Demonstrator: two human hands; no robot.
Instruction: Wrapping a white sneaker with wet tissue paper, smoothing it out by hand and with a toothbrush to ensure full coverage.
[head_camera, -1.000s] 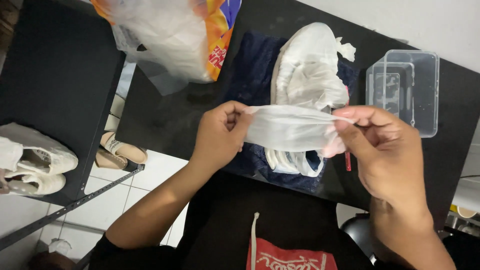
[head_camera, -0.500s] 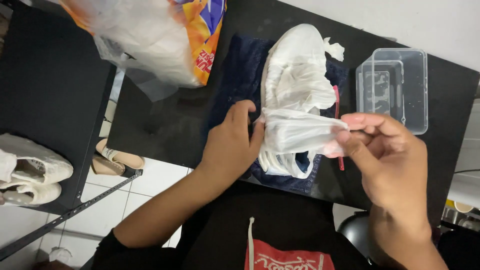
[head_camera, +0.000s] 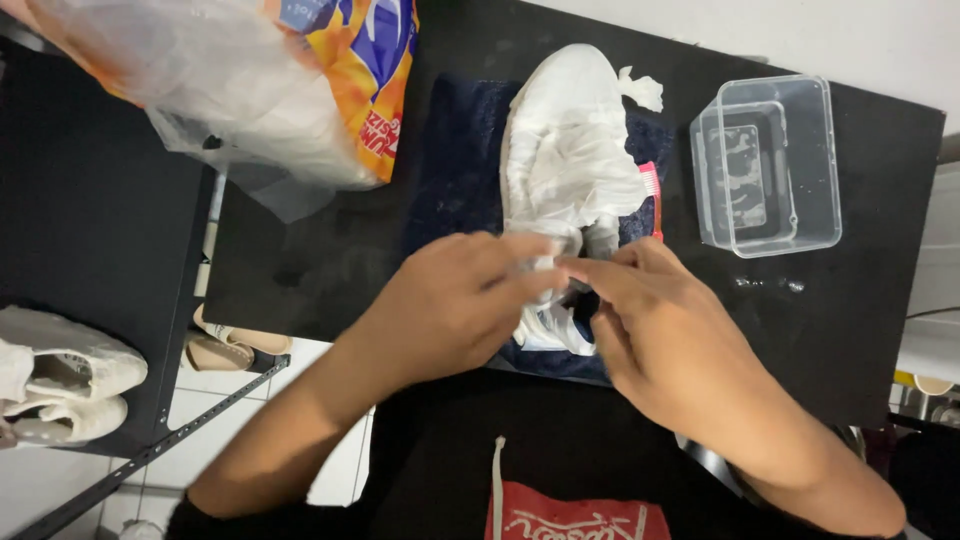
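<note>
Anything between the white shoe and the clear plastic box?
Head view: a pink-handled brush lies between white shoe and clear box, on the dark blue towel's edge.

One head-worn camera looked almost straight down, close above the black desk (head_camera: 330, 250). Its far edge lay at the top of the view and the wearer's torso at the bottom; tiled floor (head_camera: 230, 400) showed lower left. No second view shared the scene
</note>
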